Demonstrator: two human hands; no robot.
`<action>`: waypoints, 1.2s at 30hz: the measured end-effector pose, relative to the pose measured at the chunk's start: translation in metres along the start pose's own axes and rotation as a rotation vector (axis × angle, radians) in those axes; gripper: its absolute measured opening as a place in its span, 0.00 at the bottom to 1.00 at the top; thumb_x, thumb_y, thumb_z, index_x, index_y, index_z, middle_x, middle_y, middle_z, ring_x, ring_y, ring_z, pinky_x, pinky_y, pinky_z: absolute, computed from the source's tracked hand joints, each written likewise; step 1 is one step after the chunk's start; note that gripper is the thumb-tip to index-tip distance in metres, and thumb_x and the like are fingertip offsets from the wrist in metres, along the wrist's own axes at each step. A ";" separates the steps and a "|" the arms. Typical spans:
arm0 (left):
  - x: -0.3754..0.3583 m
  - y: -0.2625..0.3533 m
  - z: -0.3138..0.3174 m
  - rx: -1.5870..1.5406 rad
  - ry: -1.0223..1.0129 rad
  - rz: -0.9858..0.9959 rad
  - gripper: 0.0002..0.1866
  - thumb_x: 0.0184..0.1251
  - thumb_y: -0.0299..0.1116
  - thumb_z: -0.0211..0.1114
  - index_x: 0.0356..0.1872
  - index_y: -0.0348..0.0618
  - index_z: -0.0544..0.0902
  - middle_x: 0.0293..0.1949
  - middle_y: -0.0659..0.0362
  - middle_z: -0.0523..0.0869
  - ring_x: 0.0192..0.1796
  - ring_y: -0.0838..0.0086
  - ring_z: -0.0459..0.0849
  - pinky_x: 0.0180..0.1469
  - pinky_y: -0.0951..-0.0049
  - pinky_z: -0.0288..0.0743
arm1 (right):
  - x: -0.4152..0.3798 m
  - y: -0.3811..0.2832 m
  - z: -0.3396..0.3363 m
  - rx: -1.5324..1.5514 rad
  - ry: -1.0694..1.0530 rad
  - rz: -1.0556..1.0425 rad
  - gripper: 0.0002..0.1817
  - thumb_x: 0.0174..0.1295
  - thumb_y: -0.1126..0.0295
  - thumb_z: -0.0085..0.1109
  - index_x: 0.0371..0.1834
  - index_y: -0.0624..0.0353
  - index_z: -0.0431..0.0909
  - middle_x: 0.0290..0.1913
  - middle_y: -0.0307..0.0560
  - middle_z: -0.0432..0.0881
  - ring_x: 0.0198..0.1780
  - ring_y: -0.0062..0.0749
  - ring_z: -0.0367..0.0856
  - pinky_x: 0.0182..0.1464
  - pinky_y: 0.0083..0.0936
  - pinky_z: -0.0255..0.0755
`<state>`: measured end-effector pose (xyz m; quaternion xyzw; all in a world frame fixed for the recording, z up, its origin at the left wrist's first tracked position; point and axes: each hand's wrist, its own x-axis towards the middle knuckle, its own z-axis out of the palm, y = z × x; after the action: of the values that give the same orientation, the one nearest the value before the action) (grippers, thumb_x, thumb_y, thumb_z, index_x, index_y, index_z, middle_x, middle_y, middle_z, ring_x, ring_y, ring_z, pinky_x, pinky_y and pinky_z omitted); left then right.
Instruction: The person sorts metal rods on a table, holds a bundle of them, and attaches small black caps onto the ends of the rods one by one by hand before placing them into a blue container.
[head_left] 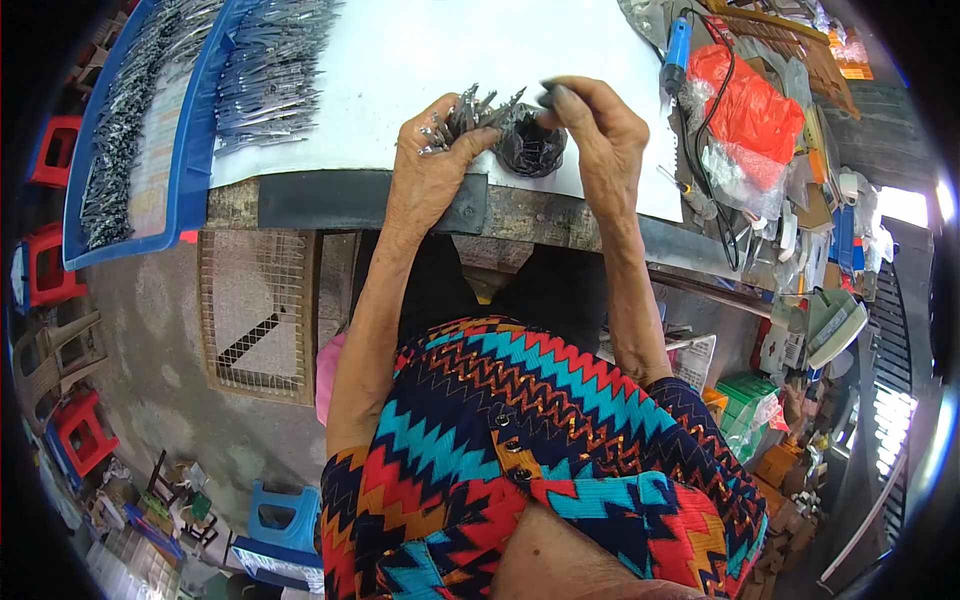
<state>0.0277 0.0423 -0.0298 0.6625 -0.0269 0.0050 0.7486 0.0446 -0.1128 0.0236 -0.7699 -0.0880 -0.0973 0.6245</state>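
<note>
1. Patterned shirt nearest, bottom of view. Counter edge just past it, white sheet on top.
2. Left hand over the counter near the edge. Grip pressed closed around a bundle of thin metal pieces, tips fanning out.
3. Black container on the sheet, between the hands, just beside the bundle.
4. Right hand at the container's rim, fingers bent over it, fingertips dark. Can't tell if that grip pinches anything.
5. Right side: blue handheld tool with black cord, beside a red plastic bag.
6. Left side: loose pile of similar thin pieces on the sheet, next to a blue tray holding more.
7. Farther off, floor level: red stools, blue stool.
</note>
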 end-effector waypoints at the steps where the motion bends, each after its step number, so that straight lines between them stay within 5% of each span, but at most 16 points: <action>1: 0.000 0.000 0.000 0.006 0.000 -0.007 0.10 0.54 0.28 0.67 0.38 0.39 0.81 0.29 0.63 0.84 0.30 0.84 0.79 0.32 0.85 0.71 | -0.004 0.003 -0.007 -0.192 0.013 0.021 0.07 0.58 0.74 0.56 0.38 0.63 0.78 0.29 0.43 0.81 0.29 0.24 0.79 0.32 0.20 0.73; 8: 0.000 0.001 0.001 0.037 0.010 0.015 0.08 0.54 0.27 0.67 0.35 0.39 0.80 0.26 0.66 0.80 0.28 0.86 0.74 0.29 0.84 0.67 | -0.024 0.031 -0.015 -0.668 -0.151 -0.177 0.06 0.52 0.78 0.57 0.34 0.62 0.76 0.31 0.50 0.77 0.31 0.42 0.79 0.34 0.31 0.71; 9: 0.000 0.001 0.003 0.034 0.027 0.040 0.06 0.54 0.27 0.66 0.32 0.39 0.80 0.23 0.67 0.78 0.25 0.87 0.71 0.26 0.84 0.64 | -0.024 0.032 -0.014 -0.721 -0.157 -0.238 0.07 0.52 0.80 0.57 0.35 0.63 0.76 0.30 0.48 0.74 0.27 0.36 0.76 0.31 0.26 0.69; 18: 0.000 0.003 0.006 0.018 0.034 0.067 0.04 0.54 0.26 0.65 0.29 0.39 0.79 0.19 0.70 0.73 0.23 0.88 0.67 0.23 0.84 0.61 | -0.021 0.028 -0.007 -1.041 -0.288 -0.335 0.10 0.46 0.79 0.58 0.33 0.61 0.71 0.30 0.48 0.72 0.32 0.41 0.77 0.32 0.33 0.70; 22: 0.000 0.001 0.002 0.025 0.000 0.017 0.09 0.55 0.26 0.66 0.38 0.39 0.81 0.28 0.65 0.82 0.31 0.84 0.77 0.33 0.84 0.70 | -0.019 0.027 -0.010 -1.073 -0.340 -0.353 0.09 0.46 0.78 0.57 0.32 0.62 0.70 0.30 0.48 0.71 0.34 0.41 0.77 0.32 0.34 0.70; 33: 0.000 0.002 0.000 0.074 -0.019 0.021 0.09 0.56 0.26 0.65 0.38 0.39 0.80 0.29 0.64 0.83 0.31 0.85 0.77 0.33 0.84 0.70 | -0.015 0.031 -0.011 -1.057 -0.379 -0.440 0.08 0.44 0.76 0.58 0.26 0.61 0.70 0.28 0.48 0.72 0.29 0.40 0.77 0.29 0.33 0.71; 36: 0.000 0.002 0.000 0.067 -0.022 0.015 0.09 0.56 0.27 0.65 0.39 0.39 0.80 0.30 0.64 0.83 0.32 0.84 0.77 0.34 0.84 0.70 | -0.018 0.035 -0.014 -0.935 -0.311 -0.389 0.09 0.47 0.77 0.58 0.33 0.61 0.73 0.29 0.49 0.75 0.29 0.42 0.78 0.30 0.31 0.70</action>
<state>0.0277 0.0422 -0.0275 0.6868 -0.0398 0.0041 0.7257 0.0361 -0.1340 -0.0117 -0.9410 -0.2681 -0.1249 0.1645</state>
